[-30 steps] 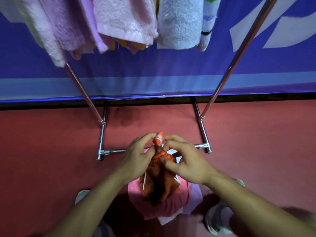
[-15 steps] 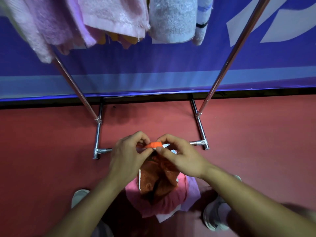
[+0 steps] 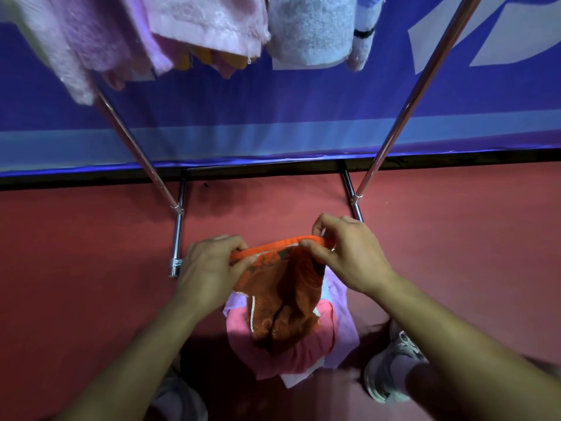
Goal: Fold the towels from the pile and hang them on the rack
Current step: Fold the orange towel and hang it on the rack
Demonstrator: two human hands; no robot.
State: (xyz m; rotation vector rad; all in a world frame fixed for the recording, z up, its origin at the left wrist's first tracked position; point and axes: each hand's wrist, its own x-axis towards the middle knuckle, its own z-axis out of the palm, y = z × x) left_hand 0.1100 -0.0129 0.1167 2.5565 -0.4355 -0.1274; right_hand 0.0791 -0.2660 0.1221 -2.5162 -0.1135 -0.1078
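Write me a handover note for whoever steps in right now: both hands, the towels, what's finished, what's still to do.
Hands: left hand pinches the left end of the top edge of the orange terry towel; right hand pinches the right end.
It hangs above the pile of pink and lilac towels on the red floor.
Done: pink towels and a white towel hang on the chrome metal rack.
Left: fold the orange towel, hang it, then the pile.

Red floor (image 3: 76, 268) fills lower frame. Blue banner (image 3: 273, 95) behind, pale band (image 3: 273, 141) low across it, white shapes (image 3: 528, 34) upper right. Black strip (image 3: 91, 181) at banner base. Grey sneaker (image 3: 391, 369) lower right.
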